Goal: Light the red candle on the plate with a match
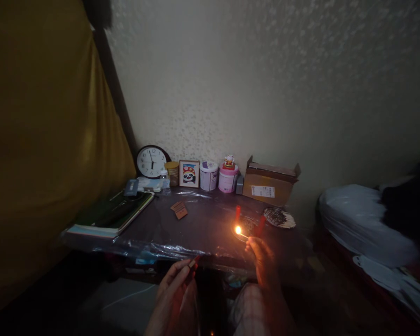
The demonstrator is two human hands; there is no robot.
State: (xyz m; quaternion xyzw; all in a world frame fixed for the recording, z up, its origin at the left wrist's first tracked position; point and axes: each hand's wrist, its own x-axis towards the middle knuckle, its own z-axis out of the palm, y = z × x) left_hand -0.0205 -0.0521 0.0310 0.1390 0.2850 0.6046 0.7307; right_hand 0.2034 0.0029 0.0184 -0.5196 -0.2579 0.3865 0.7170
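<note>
In my right hand (261,255), thumb and fingers pinch a lit match (244,236). Its flame glows bright just below a red candle (238,213), which stands upright; whether the candle itself burns I cannot tell. Another red candle (261,225) leans beside it, partly behind my fingers. Both are at a round dish (247,224) with dark contents. My left hand (175,284) is closed around a small brown piece with a red end (193,262), near the table's front edge; its kind is unclear in the dim light.
The table (203,226) has a plastic cover. Two brown cards (179,210) lie on it, with a thick book (115,217) to the left. Along the wall stand a clock (152,161), a picture frame (189,174), tubs (208,176) and a cardboard box (269,184). Matchsticks (287,219) lie at right.
</note>
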